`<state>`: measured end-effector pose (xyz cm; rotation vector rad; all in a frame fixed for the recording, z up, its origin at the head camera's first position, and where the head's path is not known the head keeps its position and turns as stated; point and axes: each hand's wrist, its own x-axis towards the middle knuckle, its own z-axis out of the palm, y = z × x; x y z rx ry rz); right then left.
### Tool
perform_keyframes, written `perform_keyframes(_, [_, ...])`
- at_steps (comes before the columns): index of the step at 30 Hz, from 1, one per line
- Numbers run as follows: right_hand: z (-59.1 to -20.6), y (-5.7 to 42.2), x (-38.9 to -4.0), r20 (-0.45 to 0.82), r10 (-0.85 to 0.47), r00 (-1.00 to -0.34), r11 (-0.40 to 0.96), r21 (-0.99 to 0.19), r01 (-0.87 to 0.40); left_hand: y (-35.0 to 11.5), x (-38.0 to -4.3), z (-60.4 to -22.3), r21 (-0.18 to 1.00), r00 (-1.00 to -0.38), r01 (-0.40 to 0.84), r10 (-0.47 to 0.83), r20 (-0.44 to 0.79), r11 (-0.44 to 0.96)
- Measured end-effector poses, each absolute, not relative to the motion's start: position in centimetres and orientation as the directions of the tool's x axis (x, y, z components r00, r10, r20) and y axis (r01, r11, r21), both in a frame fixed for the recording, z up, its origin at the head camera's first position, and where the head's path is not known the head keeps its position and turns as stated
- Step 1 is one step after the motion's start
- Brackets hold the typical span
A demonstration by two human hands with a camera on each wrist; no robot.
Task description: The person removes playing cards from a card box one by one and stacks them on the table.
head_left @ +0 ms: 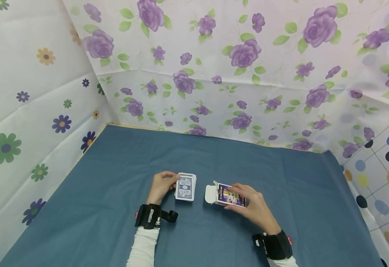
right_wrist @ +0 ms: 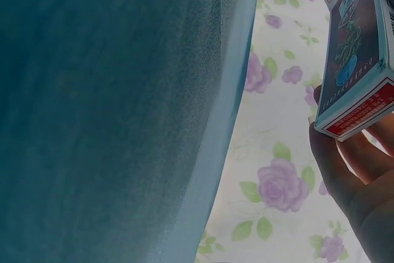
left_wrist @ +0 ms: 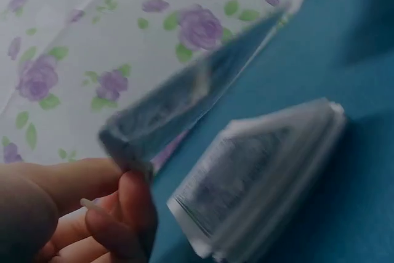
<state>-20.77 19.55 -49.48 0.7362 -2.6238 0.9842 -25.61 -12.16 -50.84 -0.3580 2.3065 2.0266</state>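
My left hand [head_left: 161, 186] pinches a playing card [left_wrist: 184, 100] by one corner, and the card stands tilted in the left wrist view. Beside it a stack of playing cards [left_wrist: 240, 170] lies on the blue cloth, backs up with a blue-grey pattern. From above, the top card [head_left: 185, 187] sits over the stack, slightly offset. To the right, my right hand [head_left: 252, 203] grips a purple card box [head_left: 232, 195] by its sides, its white flap [head_left: 210, 194] open towards the stack. The right wrist view shows the box [right_wrist: 354, 47] with red-and-white ends; its inside is hidden.
A blue cloth [head_left: 114, 230] covers the table. Floral sheets [head_left: 214, 96] hang behind and on the left, and a dotted sheet [head_left: 378, 181] hangs on the right. Black straps [head_left: 151, 216] are worn around both wrists.
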Motion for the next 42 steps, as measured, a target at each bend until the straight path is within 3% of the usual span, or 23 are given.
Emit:
perform_keyframes(10, [-49.5, 19.6, -20.8, 0.384, -0.374, -0.844, 0.647, -0.545, -0.534, -11.7, -25.7, -51.6, 0.971, -0.955, -0.16, -0.276, -0.108, 0.175])
perform_keyframes(23, [-49.7, 19.7, -20.8, 0.373, -0.367, -0.852, 0.654, -0.548, -0.521, -10.6, -25.2, -52.1, 0.91, -0.93, -0.085, -0.361, 0.075, 0.407])
perform_keyframes(42, [-49.9, 19.7, -20.7, 0.378, -0.37, -0.849, 0.646, -0.552, -0.527, -10.0, -25.3, -52.1, 0.882, -0.936, -0.09, -0.342, 0.084, 0.463])
